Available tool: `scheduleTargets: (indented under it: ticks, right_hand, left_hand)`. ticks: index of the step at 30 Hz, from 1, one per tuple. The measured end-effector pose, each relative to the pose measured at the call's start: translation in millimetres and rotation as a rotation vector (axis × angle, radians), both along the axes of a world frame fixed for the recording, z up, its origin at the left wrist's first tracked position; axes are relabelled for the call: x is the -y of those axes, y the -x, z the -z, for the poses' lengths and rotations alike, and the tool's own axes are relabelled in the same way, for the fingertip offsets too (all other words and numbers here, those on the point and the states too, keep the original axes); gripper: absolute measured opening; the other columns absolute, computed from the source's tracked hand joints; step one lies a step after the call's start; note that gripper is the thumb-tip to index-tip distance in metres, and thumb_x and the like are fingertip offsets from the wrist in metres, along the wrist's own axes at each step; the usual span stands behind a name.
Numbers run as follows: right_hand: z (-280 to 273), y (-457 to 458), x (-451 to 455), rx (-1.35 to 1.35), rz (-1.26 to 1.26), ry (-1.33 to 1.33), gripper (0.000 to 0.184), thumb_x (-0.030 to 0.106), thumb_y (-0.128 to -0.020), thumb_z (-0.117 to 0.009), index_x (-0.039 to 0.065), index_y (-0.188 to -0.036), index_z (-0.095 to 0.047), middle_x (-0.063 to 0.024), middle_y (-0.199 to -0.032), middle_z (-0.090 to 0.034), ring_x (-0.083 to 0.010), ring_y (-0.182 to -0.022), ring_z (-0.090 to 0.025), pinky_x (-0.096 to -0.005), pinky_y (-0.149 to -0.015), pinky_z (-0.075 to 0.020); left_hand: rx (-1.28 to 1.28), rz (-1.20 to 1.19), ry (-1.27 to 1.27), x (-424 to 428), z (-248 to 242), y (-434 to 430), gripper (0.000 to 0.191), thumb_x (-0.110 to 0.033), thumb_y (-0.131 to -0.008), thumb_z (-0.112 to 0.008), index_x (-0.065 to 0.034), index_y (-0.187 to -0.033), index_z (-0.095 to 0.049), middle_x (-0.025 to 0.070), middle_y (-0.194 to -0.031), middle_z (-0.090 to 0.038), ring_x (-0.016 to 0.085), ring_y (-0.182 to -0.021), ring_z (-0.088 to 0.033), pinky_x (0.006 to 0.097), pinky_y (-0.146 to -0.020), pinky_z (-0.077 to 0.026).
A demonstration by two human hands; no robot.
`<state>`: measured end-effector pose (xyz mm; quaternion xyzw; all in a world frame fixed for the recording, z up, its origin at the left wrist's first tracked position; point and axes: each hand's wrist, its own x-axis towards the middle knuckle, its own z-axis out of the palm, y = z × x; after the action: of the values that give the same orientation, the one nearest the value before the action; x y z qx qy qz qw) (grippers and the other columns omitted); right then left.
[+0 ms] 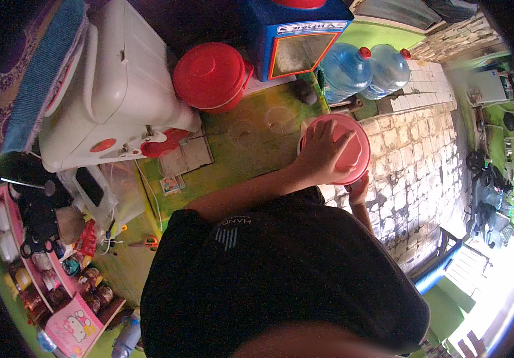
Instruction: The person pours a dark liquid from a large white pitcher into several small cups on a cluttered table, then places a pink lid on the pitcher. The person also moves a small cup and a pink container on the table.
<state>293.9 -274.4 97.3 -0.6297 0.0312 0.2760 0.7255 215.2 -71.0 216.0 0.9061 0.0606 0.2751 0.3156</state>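
A round pink plastic container (361, 150) is held out in front of my body, just past the corner of the green-yellow table (225, 147). My left hand (326, 150) lies across its top with the fingers spread and bent over the pink surface, partly hiding it. From the right, my right hand (359, 191) supports the container's near lower rim; most of those fingers are hidden beneath it. I cannot tell whether the pink top is a separate lid. Clear round pieces, perhaps plastic lids (241, 133), lie on the table to the left.
A red lidded bucket (210, 76), a blue box with a window (301, 53) and a large white appliance (122, 85) stand along the table. Two large water bottles (346, 69) stand beyond it. Orange-handled scissors (151, 243) and a pink rack (71, 320) are left. Broken tile flooring (418, 170) stretches right.
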Motion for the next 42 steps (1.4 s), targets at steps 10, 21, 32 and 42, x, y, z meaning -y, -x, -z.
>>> scheduleTargets:
  ticks: [10, 21, 32, 42]
  right_hand:
    - [10, -5, 7, -0.052, 0.016, 0.037, 0.054, 0.058, -0.093, -0.038, 0.008, -0.087, -0.057, 0.0024, -0.065, -0.05, -0.0099, -0.052, -0.043, -0.0249, -0.046, -0.0285]
    - [35, -10, 28, -0.08, 0.211, 0.023, 0.044, 0.046, -0.09, -0.054, 0.005, -0.105, -0.053, -0.0074, -0.106, -0.061, -0.0181, -0.091, -0.059, -0.0341, -0.072, -0.0502]
    - [20, -18, 25, 0.47, -0.258, 0.108, 0.041, 0.036, -0.082, -0.066, -0.003, -0.093, -0.057, 0.0026, -0.067, -0.057, -0.006, -0.058, -0.048, -0.0261, -0.049, -0.0384]
    - [0, -12, 15, 0.156, -0.14, 0.057, 0.033, 0.031, -0.082, -0.065, 0.0, -0.093, -0.059, 0.0035, -0.063, -0.052, -0.0027, -0.057, -0.044, -0.0222, -0.046, -0.0327]
  left_hand:
    - [-0.088, 0.026, -0.022, 2, 21, 0, 0.076, -0.039, -0.064, -0.075, -0.0104, -0.129, -0.046, 0.0233, -0.125, -0.04, 0.041, -0.114, -0.041, 0.0542, -0.092, -0.032]
    - [0.02, -0.388, 0.028, -96, 43, 133, 0.041, -0.023, -0.078, -0.068, -0.007, -0.113, -0.055, 0.0166, -0.113, -0.052, 0.035, -0.108, -0.048, 0.0474, -0.097, -0.032]
    - [-0.392, -1.325, -0.069, -166, 153, 284, 0.106, -0.057, -0.061, -0.079, 0.0026, -0.133, -0.028, 0.0319, -0.133, -0.032, 0.046, -0.122, -0.034, 0.059, -0.102, -0.025]
    - [-0.333, -1.096, -0.056, -159, 185, 264, 0.097, -0.049, -0.066, -0.075, 0.0029, -0.135, -0.032, 0.0271, -0.124, -0.043, 0.043, -0.118, -0.039, 0.0518, -0.101, -0.031]
